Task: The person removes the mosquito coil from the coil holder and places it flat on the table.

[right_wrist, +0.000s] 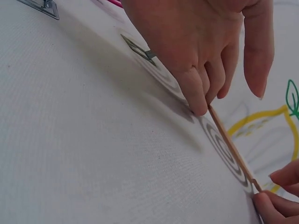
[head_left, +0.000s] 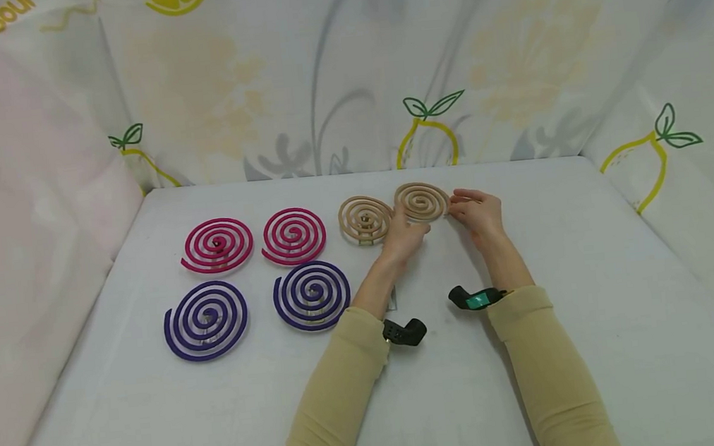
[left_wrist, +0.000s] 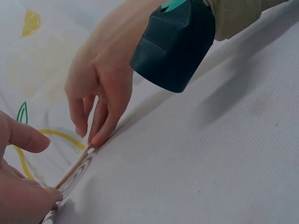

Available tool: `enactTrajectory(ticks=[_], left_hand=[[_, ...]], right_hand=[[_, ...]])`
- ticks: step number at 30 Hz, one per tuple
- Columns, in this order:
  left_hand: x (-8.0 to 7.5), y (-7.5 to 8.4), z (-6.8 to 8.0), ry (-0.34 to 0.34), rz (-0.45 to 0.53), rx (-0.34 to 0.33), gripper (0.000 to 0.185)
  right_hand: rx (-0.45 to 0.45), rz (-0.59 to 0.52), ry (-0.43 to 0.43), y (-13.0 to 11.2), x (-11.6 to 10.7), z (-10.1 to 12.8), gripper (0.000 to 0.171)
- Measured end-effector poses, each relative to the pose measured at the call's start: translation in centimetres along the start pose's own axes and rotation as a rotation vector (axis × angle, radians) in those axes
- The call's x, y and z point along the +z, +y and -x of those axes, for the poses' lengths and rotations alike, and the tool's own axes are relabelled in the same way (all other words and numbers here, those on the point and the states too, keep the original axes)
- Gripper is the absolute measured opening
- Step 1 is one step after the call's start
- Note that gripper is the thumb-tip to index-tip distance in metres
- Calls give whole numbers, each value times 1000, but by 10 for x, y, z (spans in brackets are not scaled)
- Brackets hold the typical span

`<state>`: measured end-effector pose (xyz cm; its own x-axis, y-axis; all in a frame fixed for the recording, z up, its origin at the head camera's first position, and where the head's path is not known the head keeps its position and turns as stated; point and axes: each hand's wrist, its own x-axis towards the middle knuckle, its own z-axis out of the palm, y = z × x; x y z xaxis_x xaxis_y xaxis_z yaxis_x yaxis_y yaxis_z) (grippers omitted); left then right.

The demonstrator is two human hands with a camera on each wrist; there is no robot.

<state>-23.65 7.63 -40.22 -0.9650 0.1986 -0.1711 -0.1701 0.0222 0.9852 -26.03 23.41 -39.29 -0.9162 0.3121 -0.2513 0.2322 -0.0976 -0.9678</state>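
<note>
A tan mosquito coil (head_left: 422,202) is near the back of the table, between the two hands, seen edge-on just above its spiral shadow in both wrist views. My left hand (head_left: 404,239) pinches its left edge with the fingertips, one finger stretched clear of it. On the opposite side my right hand (head_left: 479,214) pinches the outer end of the coil (left_wrist: 72,171) between thumb and fingers. Just left of the left hand sits a second tan coil (head_left: 356,217) on a small metal stand (right_wrist: 138,50). Whether the held coil touches the table cannot be told.
Two pink coils (head_left: 294,235) and two purple coils (head_left: 206,321) are set out on the left half of the white table (head_left: 597,343). A flat metal stand (head_left: 392,301) lies partly hidden by the left forearm. Printed cloth (head_left: 344,75) hangs behind the table's back edge.
</note>
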Motion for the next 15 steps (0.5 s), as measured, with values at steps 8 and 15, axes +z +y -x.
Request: enactTrajectory(ticks=[8,15], left_hand=[[0,0,2,-22,-67,-26,87],[0,1,2,-40,-79,-48,86]], right_hand=[[0,40,12,1,2,0,45],[-12,74,12,0,4,3,45]])
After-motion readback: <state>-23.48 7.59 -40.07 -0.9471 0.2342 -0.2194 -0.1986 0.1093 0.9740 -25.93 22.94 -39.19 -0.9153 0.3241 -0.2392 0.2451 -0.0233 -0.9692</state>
